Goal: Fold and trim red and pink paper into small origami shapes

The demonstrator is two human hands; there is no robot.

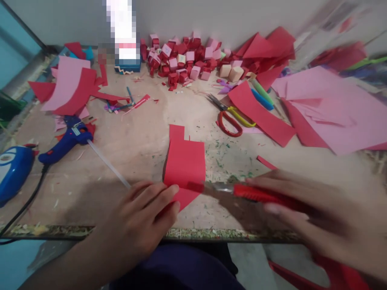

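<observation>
A piece of red craft sheet lies near the table's front edge, curved over at its lower end. My left hand is closed on that lower end, its fingertips pressing the sheet near the fold. In my right hand is a red utility knife, with the fingers wrapped round its handle and blurred by motion. The knife's metal end points left, toward the right side of the sheet. Its blade tip is too blurred to make out. A narrow red strip lies just above the right hand.
Scissors lie behind the sheet to the right. A blue glue gun with a glue stick rests at left, near a blue-and-white object. Small red and pink cubes pile at the back. Pink sheets spread at right.
</observation>
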